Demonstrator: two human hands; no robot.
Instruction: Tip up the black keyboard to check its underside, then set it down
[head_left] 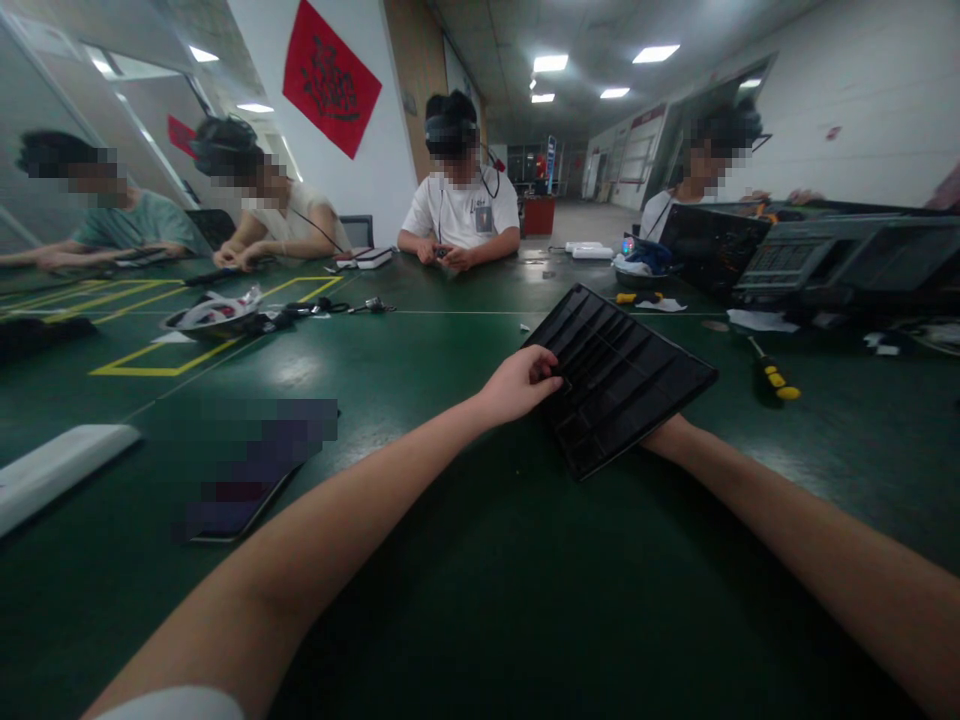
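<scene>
A black plastic panel (611,375) with raised ribs across its face is held up at a tilt above the green table (450,570). My left hand (525,382) is at the panel's left edge, its fingers curled and closed against it. From below right, my right hand (666,436) reaches behind the panel and holds it up; the panel hides its fingers. A dark-screened phone (259,480) lies on the table to the left of my left forearm.
A white device (64,465) sits at the far left. Yellow-handled screwdrivers (778,380) and an opened black case (825,255) are on the right. A bowl (214,318) of small items stands left, beside cables. Several people sit around the table, one (461,210) opposite me.
</scene>
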